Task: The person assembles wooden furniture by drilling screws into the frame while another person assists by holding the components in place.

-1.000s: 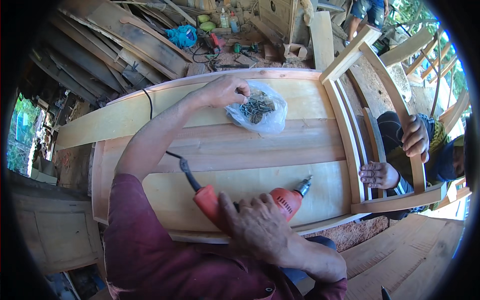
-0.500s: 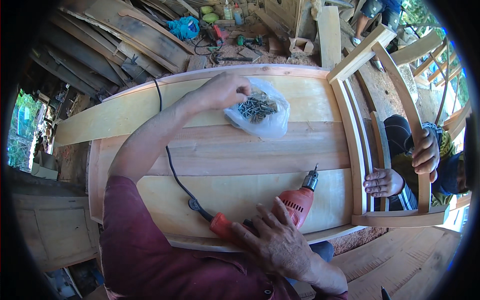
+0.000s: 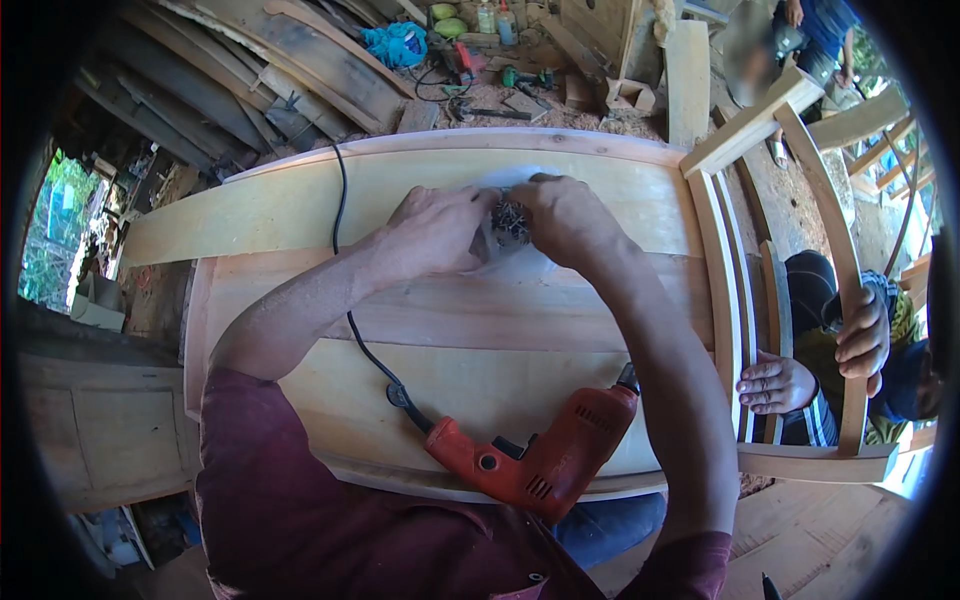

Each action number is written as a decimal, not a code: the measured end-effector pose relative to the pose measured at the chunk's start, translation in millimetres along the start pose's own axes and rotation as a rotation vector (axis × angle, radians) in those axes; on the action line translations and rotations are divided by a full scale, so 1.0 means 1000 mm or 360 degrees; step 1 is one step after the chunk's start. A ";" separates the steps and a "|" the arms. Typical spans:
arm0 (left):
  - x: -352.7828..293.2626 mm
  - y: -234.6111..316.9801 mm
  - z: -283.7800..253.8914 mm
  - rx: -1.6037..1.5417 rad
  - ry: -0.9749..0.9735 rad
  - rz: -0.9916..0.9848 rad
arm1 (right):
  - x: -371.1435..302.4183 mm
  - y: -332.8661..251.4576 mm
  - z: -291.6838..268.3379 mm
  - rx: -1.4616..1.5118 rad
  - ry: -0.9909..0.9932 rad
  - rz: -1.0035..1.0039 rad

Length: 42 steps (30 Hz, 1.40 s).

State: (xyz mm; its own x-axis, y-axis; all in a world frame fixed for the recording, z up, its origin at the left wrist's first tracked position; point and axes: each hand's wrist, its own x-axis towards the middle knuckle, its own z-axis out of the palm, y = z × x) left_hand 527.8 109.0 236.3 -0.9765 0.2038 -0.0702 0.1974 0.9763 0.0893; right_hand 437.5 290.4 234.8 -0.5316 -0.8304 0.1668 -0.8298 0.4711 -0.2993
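Both hands are at a clear plastic bag (image 3: 520,262) of dark metal screws (image 3: 512,222) on the wooden panel (image 3: 480,295). My left hand (image 3: 437,232) is closed on the bag's left side, its fingers bunched at the rim. Opposite it, my right hand (image 3: 572,218) grips the right side with curled fingers. Between them the screws show through the bag's mouth; the fingertips are partly hidden. A red power drill (image 3: 545,455) lies on its side at the panel's near edge, partly behind my right forearm, its black cord (image 3: 345,290) running across the panel.
At the right, a co-worker's hands (image 3: 778,384) hold a wooden frame (image 3: 705,270) against the panel's end. Another person (image 3: 825,35) is at the far right. Beyond the panel lie a blue plastic bag (image 3: 393,46), a hammer (image 3: 495,113) and stacked boards (image 3: 210,85).
My right hand has left the drill and moved up to the bag of screws. My left hand has come down onto the bag's left side. The drill has turned slightly where it lies.
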 end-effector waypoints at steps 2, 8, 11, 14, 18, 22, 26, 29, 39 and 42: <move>-0.006 -0.006 0.005 -0.0007 0.0014 0.0080 | -0.006 0.003 0.013 -0.0147 -0.0002 -0.0008; -0.014 0.002 0.005 0.0073 0.0013 0.0047 | -0.035 -0.016 0.002 -0.0457 -0.0270 0.0207; -0.011 0.000 0.013 -0.0139 0.0369 0.0173 | -0.052 -0.024 -0.010 -0.0358 -0.0418 0.0235; -0.023 0.014 0.010 -0.0238 0.0499 0.0481 | -0.071 -0.041 -0.025 -0.0464 -0.0490 0.0310; -0.037 0.028 -0.009 -0.0484 0.0410 0.0513 | -0.093 -0.056 -0.046 -0.0256 -0.0507 0.0326; -0.044 0.036 0.008 -0.0585 0.0181 0.0435 | -0.099 -0.048 -0.041 0.0016 -0.0411 0.0336; -0.060 0.034 0.023 -0.0394 0.0273 0.0678 | -0.109 -0.074 -0.029 0.0055 -0.0455 0.0328; -0.066 0.042 0.016 -0.0458 -0.0052 0.0410 | -0.116 -0.094 -0.022 -0.0022 -0.0727 0.0402; -0.082 0.049 0.014 0.0048 0.0032 0.0364 | -0.112 -0.085 -0.014 -0.0267 -0.0563 0.0588; -0.079 0.048 0.018 -0.0025 -0.0043 0.0357 | -0.107 -0.090 -0.008 -0.0349 -0.0384 0.0696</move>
State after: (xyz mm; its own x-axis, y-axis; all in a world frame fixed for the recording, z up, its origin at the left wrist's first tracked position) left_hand 615.9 141.5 227.8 -0.9056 0.4177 -0.0737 0.4077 0.9051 0.1211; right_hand 567.8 339.3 251.9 -0.8025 -0.5755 -0.1572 -0.5696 0.8175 -0.0852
